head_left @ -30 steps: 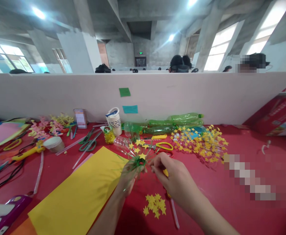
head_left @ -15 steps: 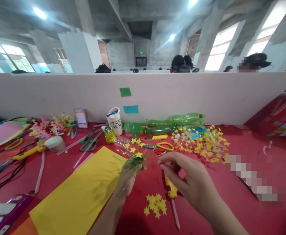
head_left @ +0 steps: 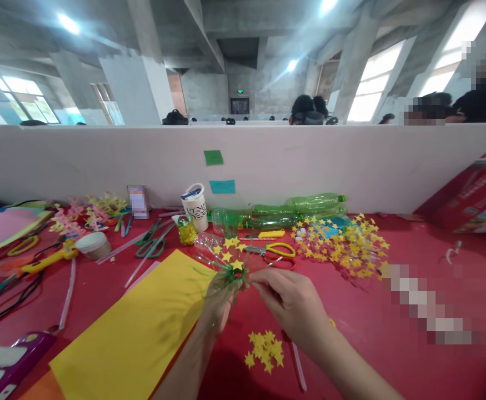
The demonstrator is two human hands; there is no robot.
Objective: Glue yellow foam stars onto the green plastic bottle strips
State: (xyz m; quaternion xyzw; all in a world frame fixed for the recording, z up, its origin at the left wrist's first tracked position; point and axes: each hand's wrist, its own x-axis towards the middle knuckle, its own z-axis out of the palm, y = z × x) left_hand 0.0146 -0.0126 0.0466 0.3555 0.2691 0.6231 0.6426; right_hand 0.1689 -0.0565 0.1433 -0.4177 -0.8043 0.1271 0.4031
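My left hand (head_left: 220, 294) is closed round the base of a cut green plastic bottle piece (head_left: 238, 274). Thin clear-green strips fan out from it, and several yellow stars (head_left: 227, 256) sit on their ends. My right hand (head_left: 290, 300) pinches at the right side of this piece, its thumb and forefinger on a thin strip near the base. Below the hands lies a small pile of loose yellow stars (head_left: 264, 350). A glue gun is mostly hidden under my right hand; its clear glue stick (head_left: 298, 364) shows.
A yellow sheet (head_left: 130, 328) lies left of my hands. Behind are scissors (head_left: 279, 250), green bottles (head_left: 274, 216), a white cup (head_left: 195, 208) and finished-looking star sprays (head_left: 351, 244). A white partition (head_left: 101, 161) bounds the red table. A purple-and-white tool (head_left: 18, 361) lies front left.
My right hand has moved left, from the outer end of the strips to near the base, and now covers the glue gun's yellow body. My left hand stays put.
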